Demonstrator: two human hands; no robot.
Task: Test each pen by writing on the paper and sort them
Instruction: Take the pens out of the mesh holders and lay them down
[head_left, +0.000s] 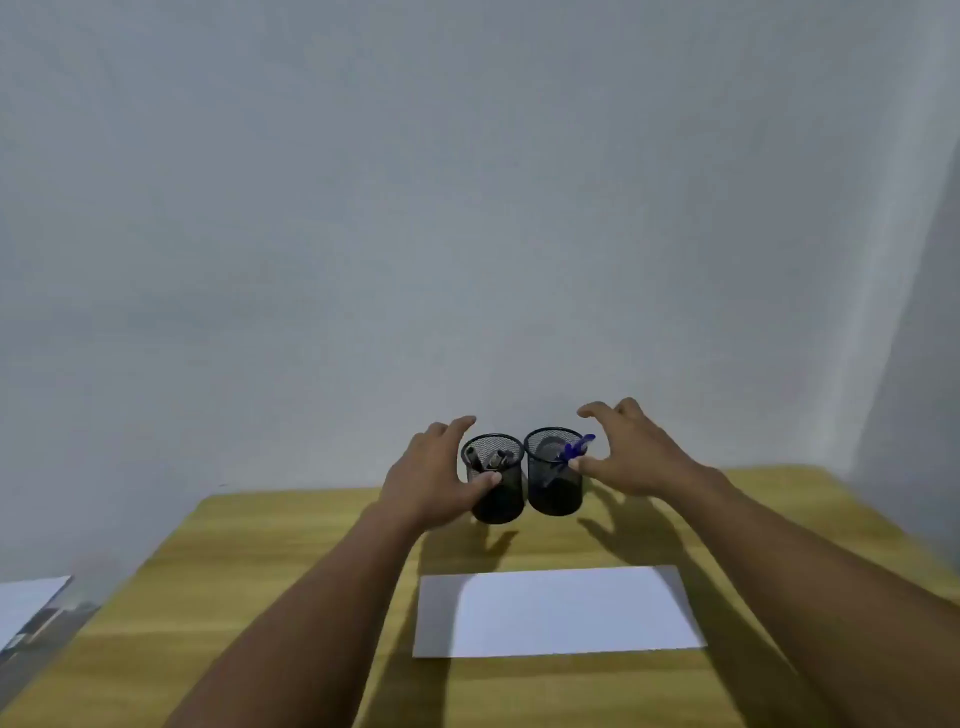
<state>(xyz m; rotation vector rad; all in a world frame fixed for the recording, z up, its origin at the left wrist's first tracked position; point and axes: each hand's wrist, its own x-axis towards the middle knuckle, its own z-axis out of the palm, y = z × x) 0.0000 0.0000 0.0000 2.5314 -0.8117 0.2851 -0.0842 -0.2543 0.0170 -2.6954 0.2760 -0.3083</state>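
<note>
**What the view hides**

The left hand (434, 475) covers the left mesh cup's (496, 480) near side. Pens inside both cups are blurred and uncountable. The table (291, 561) and a paper stack (31, 605) are cut by the frame's edges.

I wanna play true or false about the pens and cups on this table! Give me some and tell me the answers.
1. Two black mesh cups stand side by side. True: left cup, right cup.
2. The blue pens are in the left cup. False: they are in the right cup.
3. The left hand touches the left cup. True.
4. The paper has writing on it. False: it looks blank.
5. The right hand holds a pen. False: it is open beside the right cup.
</note>
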